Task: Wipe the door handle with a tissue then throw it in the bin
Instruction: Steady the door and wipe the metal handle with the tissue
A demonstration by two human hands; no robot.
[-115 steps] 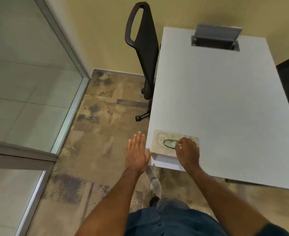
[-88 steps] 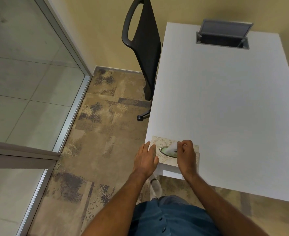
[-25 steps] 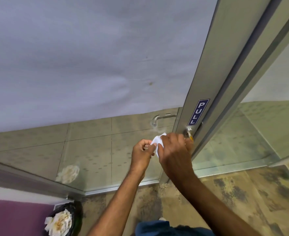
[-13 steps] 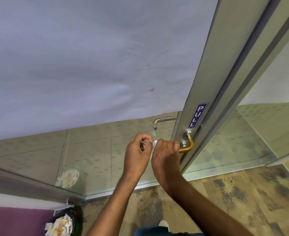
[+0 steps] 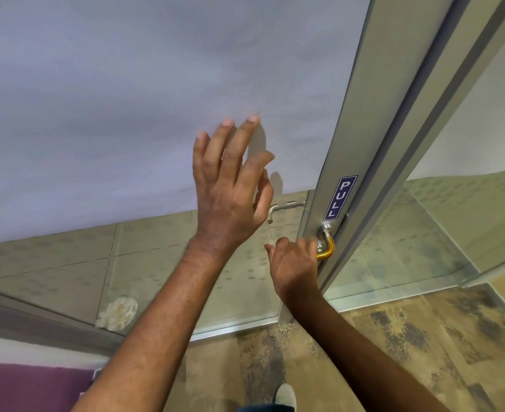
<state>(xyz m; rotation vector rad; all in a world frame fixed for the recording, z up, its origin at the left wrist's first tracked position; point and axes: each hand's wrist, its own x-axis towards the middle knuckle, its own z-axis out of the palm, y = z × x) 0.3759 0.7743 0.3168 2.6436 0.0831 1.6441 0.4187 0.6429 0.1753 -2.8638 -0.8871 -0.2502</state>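
The door handle [image 5: 328, 248], silver with a gold bend, sticks out from the aluminium door frame [image 5: 361, 120] just below a blue PULL sign [image 5: 339, 197]. My right hand [image 5: 294, 263] is closed around the handle's grip. Only a tiny white edge of the tissue [image 5: 271, 242] shows by my thumb, and the rest is hidden in my fist. My left hand [image 5: 230, 185] is raised in front of the frosted glass with its fingers spread and holds nothing. The bin is out of sight.
The frosted glass door panel [image 5: 126, 99] fills the upper left. Through its clear lower part I see the outer handle [image 5: 284, 207] and a reflection of crumpled paper [image 5: 117, 312]. Patterned carpet [image 5: 408, 337] lies below, with my shoe [image 5: 285, 396] on it. A purple surface [image 5: 22, 388] is bottom left.
My left hand has let go of the tissue and risen up in front of the glass, fingers opening. My right hand has slid along the handle, covering the tissue. The bin has left the view.
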